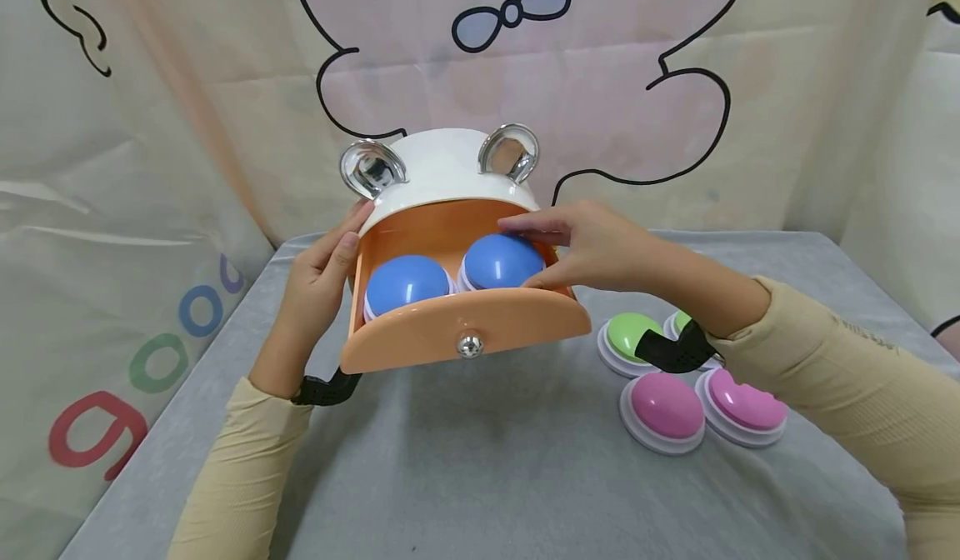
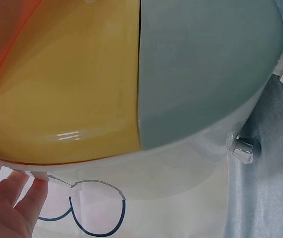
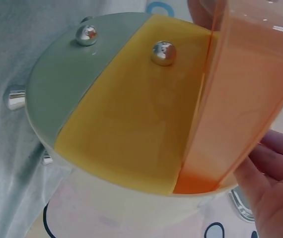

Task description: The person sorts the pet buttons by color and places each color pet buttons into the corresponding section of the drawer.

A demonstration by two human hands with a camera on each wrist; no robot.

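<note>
A rounded white drawer cabinet (image 1: 442, 164) with silver ears stands in the middle, its orange top drawer (image 1: 465, 327) pulled out. Two blue dome buttons with white bases lie inside, a left blue button (image 1: 407, 283) and a right blue button (image 1: 502, 260). My left hand (image 1: 313, 285) holds the cabinet's left side near the ear, thumb toward the front. Over the drawer's right side reaches my right hand (image 1: 592, 247), fingers and thumb around the right blue button. Below the drawer, the wrist views show a yellow front (image 3: 131, 114) and a green front (image 3: 77, 69).
Right of the cabinet on the grey-covered table (image 1: 480, 477) sit pink buttons (image 1: 667, 406) and green buttons (image 1: 632, 337), partly under the right forearm. A printed curtain (image 1: 247, 110) hangs close behind the table and along its left. Silver feet (image 2: 243, 149) support the cabinet.
</note>
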